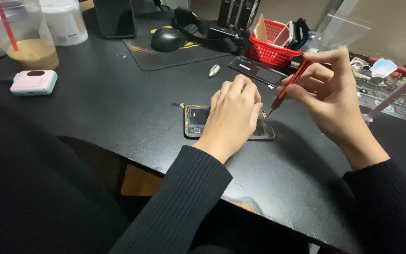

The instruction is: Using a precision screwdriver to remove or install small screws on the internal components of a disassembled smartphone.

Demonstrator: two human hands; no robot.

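Pressed flat by the left hand (pixel 233 113), the opened phone (pixel 197 121) is best kept still while the red screwdriver (pixel 291 83), pinched in the right hand's fingers (pixel 318 59), is held upright on its edge.

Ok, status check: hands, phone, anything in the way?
Left hand flat on opened phone, pinning it. Right hand holds red screwdriver, tip at phone's right end. Nothing blocking; loose bit lies behind.

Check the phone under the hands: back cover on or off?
Off: the phone lies flat with bare internals and camera module showing beside the left hand.
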